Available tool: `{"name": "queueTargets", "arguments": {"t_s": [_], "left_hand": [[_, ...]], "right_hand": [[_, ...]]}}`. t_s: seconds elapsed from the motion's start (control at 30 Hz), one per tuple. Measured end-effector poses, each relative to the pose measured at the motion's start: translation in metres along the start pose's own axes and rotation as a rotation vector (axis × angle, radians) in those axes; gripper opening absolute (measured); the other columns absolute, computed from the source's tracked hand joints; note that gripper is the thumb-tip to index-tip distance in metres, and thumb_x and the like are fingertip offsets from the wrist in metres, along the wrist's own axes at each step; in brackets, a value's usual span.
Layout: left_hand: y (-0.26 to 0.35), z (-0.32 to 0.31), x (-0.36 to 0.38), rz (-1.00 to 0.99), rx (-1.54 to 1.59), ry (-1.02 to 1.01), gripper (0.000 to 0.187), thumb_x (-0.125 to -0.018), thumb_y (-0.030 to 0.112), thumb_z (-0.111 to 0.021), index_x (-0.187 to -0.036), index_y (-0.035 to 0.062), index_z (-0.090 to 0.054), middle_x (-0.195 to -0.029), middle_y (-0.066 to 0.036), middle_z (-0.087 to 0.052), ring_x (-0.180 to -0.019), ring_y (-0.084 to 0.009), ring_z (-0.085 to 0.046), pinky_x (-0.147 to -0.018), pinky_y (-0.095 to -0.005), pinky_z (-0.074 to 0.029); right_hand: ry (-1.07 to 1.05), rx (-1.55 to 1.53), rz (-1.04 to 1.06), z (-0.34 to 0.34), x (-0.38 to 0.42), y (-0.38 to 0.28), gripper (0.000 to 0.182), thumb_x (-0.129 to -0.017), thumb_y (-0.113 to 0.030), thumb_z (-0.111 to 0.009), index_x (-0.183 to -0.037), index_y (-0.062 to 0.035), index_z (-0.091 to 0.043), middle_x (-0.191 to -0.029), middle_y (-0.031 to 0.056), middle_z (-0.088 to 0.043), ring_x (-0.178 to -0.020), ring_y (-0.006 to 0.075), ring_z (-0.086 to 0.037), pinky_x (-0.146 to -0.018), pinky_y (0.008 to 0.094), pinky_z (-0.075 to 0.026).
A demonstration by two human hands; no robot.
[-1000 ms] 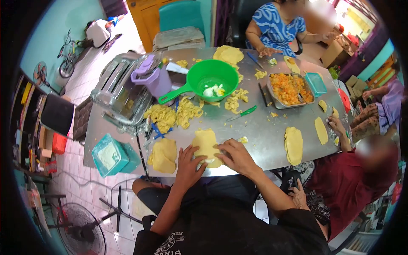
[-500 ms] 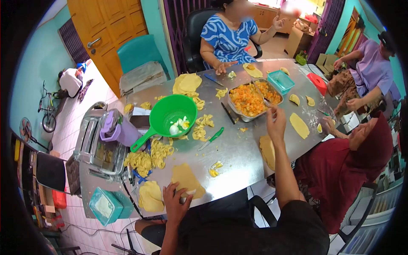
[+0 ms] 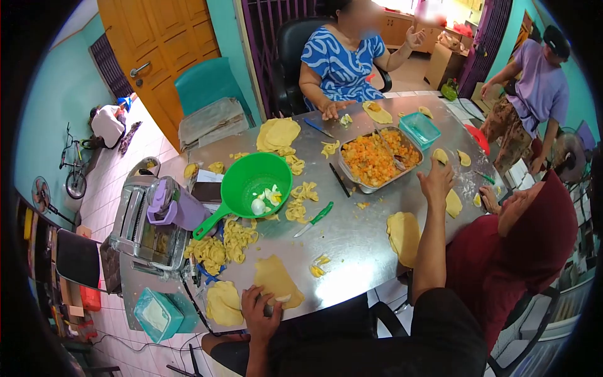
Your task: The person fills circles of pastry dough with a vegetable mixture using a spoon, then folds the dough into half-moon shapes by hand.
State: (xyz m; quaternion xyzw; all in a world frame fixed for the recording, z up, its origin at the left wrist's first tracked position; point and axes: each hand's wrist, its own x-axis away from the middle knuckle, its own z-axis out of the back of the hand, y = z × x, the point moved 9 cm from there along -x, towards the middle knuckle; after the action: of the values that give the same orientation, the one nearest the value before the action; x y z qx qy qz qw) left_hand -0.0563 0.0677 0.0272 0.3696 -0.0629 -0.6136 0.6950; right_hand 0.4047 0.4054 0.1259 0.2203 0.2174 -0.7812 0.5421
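We list: one left hand (image 3: 259, 309), fingers apart, on one dough sheet (image 3: 275, 276), near left; one right hand (image 3: 436, 182), right, at one folded pastry (image 3: 441, 154), grip unclear; one filling tray (image 3: 380, 159), far.

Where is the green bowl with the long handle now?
In the head view, the green bowl is on the metal table, on the person's left side, between the purple pitcher and the tray of orange filling.

From my head, the single view looks forward and steeply down across the metal table (image 3: 352, 251), my near edge low in frame.
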Motion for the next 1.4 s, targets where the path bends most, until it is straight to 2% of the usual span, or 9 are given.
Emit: {"name": "queueTargets", "arguments": {"t_s": [0.03,0.1,0.2,0.4,0.6,0.87,1.07,1.23,1.4], "left_hand": [[-0.001,0.0,0.0,0.001,-0.002,0.002,0.028,-0.08,0.024,-0.079,-0.101,0.0076,-0.069,-0.124,-0.013,-0.06,-0.126,-0.0388,-0.052,-0.115,-0.0582,-0.031],[0.0,-0.001,0.0,-0.011,0.009,-0.007,0.027,-0.079,0.024,-0.079,-0.099,0.008,-0.07,-0.122,-0.013,-0.061,-0.124,-0.0384,-0.053,-0.113,-0.0579,-0.033],[0.001,0.001,0.0,-0.022,0.015,0.016,0.026,-0.079,0.023,-0.079,-0.098,0.0083,-0.069,-0.121,-0.013,-0.061,-0.123,-0.0378,-0.054,-0.112,-0.0576,-0.034],[0.001,0.004,0.001,-0.03,0.075,0.04,0.026,-0.078,0.023,-0.08,-0.097,0.0085,-0.07,-0.12,-0.011,-0.061,-0.122,-0.0365,-0.055,-0.112,-0.0568,-0.035],[0.005,0.006,0.0,-0.048,0.074,0.053,0.025,-0.078,0.023,-0.081,-0.097,0.0089,-0.07,-0.119,-0.011,-0.062,-0.122,-0.0361,-0.055,-0.112,-0.0564,-0.036],[0.006,0.005,0.001,-0.049,0.072,0.049,0.025,-0.078,0.022,-0.081,-0.096,0.0088,-0.071,-0.119,-0.01,-0.062,-0.122,-0.036,-0.055,-0.111,-0.0558,-0.036],[0.007,0.005,0.0,-0.06,0.058,0.049,0.025,-0.079,0.024,-0.079,-0.096,0.0083,-0.07,-0.118,-0.011,-0.062,-0.121,-0.0366,-0.055,-0.111,-0.0556,-0.036],[0.008,0.006,0.0,-0.057,0.073,0.046,0.025,-0.08,0.025,-0.078,-0.096,0.0076,-0.07,-0.117,-0.012,-0.062,-0.12,-0.0372,-0.055,-0.111,-0.0554,-0.036],[0.006,0.008,0.001,-0.034,0.109,0.066,0.026,-0.081,0.021,-0.078,-0.099,0.0054,-0.069,-0.116,-0.013,-0.061,-0.12,-0.038,-0.054,-0.109,-0.0536,-0.039]], "right_hand": [[0.0,-0.003,0.002,-0.015,-0.003,0.01,0.043,-0.085,-0.029,-0.077,-0.123,-0.0123,-0.065,-0.131,0.0182,-0.058,-0.124,0.0393,-0.052,-0.102,0.0506,-0.04],[-0.394,-0.343,-0.046,-0.063,-0.005,0.019,0.038,-0.086,-0.028,-0.075,-0.118,-0.0089,-0.067,-0.11,0.0187,-0.069,-0.106,0.0378,-0.065,-0.09,0.0469,-0.049],[-0.232,-0.469,0.096,-0.049,-0.007,-0.009,0.027,-0.09,-0.023,-0.071,-0.11,-0.0048,-0.069,-0.091,0.0192,-0.07,-0.086,0.0374,-0.069,-0.076,0.0447,-0.053],[0.211,-0.755,0.128,0.051,-0.007,-0.051,0.018,-0.1,-0.017,-0.059,-0.104,-0.0013,-0.067,-0.087,0.0191,-0.07,-0.077,0.0337,-0.069,-0.068,0.0409,-0.052],[0.142,-1.119,0.108,0.053,0.015,-0.082,0.026,-0.106,-0.022,-0.052,-0.105,0.001,-0.064,-0.083,0.0134,-0.07,-0.072,0.0237,-0.068,-0.067,0.0352,-0.053],[0.033,-1.07,0.168,0.03,0.037,-0.104,0.03,-0.108,-0.024,-0.047,-0.104,0.0011,-0.064,-0.08,0.0118,-0.067,-0.076,0.021,-0.067,-0.071,0.0352,-0.052],[-0.023,-1.193,-0.025,-0.009,0.043,-0.098,0.03,-0.107,-0.023,-0.046,-0.101,0.0005,-0.063,-0.078,0.0088,-0.067,-0.067,0.0174,-0.065,-0.064,0.0325,-0.052],[-0.187,-1.609,-0.467,-0.075,0.033,-0.067,0.026,-0.107,-0.021,-0.044,-0.104,0.0013,-0.056,-0.076,0.0106,-0.064,-0.062,0.0168,-0.062,-0.058,0.0293,-0.052],[-0.18,-1.838,-0.511,-0.077,0.029,-0.046,0.024,-0.107,-0.022,-0.045,-0.106,0.0003,-0.054,-0.077,0.011,-0.063,-0.062,0.0164,-0.061,-0.059,0.0294,-0.053]]}}
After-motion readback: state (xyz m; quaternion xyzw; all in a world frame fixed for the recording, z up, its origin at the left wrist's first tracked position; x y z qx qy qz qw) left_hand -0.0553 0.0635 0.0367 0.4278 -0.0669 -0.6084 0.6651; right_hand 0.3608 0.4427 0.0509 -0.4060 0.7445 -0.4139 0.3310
